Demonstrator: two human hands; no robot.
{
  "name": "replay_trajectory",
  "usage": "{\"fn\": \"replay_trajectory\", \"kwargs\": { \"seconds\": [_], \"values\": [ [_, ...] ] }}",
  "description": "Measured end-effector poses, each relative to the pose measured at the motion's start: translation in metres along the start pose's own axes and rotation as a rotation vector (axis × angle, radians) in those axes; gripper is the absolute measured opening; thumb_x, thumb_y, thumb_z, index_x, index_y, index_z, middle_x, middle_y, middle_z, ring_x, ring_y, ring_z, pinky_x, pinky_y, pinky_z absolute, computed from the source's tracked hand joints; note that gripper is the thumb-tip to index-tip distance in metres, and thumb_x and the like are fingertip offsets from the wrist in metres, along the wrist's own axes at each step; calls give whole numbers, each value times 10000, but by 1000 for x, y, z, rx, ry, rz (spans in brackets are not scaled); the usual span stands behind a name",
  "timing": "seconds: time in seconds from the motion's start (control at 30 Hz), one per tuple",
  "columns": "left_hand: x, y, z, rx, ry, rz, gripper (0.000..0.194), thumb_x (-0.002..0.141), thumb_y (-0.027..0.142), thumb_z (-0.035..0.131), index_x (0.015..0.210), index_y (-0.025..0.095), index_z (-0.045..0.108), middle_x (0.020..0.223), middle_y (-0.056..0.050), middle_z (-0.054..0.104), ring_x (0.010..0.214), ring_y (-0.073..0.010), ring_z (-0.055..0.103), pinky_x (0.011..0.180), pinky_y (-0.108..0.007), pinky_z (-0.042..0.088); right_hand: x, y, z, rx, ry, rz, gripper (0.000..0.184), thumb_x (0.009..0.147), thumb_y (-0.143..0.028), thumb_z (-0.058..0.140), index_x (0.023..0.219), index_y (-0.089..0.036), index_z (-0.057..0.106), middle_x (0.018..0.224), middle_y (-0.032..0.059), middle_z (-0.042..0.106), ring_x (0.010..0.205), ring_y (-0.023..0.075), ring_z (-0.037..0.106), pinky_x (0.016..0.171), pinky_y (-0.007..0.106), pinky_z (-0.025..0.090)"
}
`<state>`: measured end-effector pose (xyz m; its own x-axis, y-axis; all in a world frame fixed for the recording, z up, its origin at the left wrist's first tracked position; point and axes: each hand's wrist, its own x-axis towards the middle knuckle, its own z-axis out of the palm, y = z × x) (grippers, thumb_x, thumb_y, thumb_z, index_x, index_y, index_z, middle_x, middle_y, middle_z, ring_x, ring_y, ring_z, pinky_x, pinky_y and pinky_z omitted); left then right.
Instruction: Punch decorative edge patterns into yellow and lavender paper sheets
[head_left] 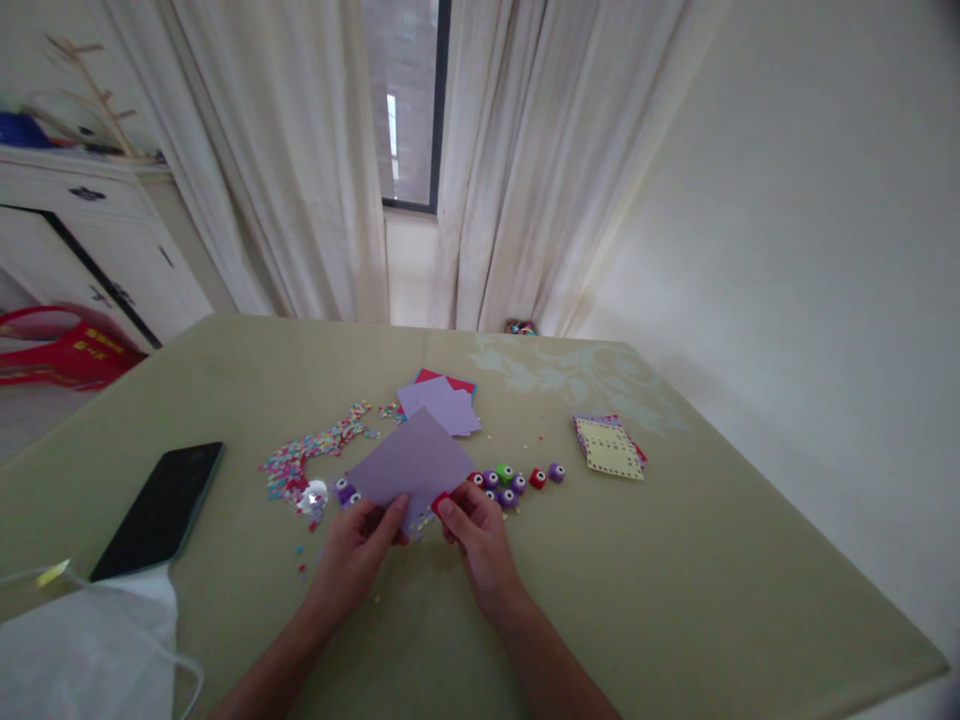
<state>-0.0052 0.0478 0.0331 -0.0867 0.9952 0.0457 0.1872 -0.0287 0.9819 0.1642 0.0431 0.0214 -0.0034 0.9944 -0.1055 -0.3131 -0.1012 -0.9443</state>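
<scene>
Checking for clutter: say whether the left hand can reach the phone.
Probably yes, once free: the left hand grips the purple paper, but only loose confetti lies between it and the phone.

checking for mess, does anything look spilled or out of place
Yes: the tiny paper bits look spilled, strewn loose on the table, mostly left of the held purple sheet, with some strays.

The one view looked out from the person's head, facing forward and tilted down over the desk [675,590]. The left hand [358,548] and right hand [480,540] were near, below centre; farther off, it took in curtains [285,150] ahead and a wall [810,250] rightward.
</scene>
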Motion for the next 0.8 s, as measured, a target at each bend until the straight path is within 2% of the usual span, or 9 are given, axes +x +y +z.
{"fn": "replay_trajectory", "kwargs": {
  "seconds": [0.23,0.4,0.53,0.8],
  "values": [
    [-3,-10,1,16,-71,67,403,886,520,698,634,206,694,548,-40,722,504,-203,681,508,-266,524,-1,3,-1,35,1,9,390,746,-519,892,839,-183,717,716,-21,595,619,120,427,587,255,344],
    [-5,-11,2,28,-101,60,380,906,490,682,664,199,717,568,-41,724,534,-207,687,528,-269,521,0,8,-4,46,-15,53,443,734,-575,885,823,-183,701,669,-48,515,567,99,322,540,252,268],
    [-6,-12,2,48,-110,67,398,904,504,673,654,198,722,563,-45,723,529,-206,679,528,-271,512,1,7,-5,55,-30,88,467,722,-580,898,922,-192,731,674,-54,518,548,91,277,516,249,211],
    [-6,-12,6,104,-134,74,468,909,513,636,563,208,711,539,-47,714,520,-200,668,518,-265,491,0,0,-3,42,-15,70,449,698,-570,910,854,-183,743,642,-34,523,593,121,383,547,258,293]
  ]
}}
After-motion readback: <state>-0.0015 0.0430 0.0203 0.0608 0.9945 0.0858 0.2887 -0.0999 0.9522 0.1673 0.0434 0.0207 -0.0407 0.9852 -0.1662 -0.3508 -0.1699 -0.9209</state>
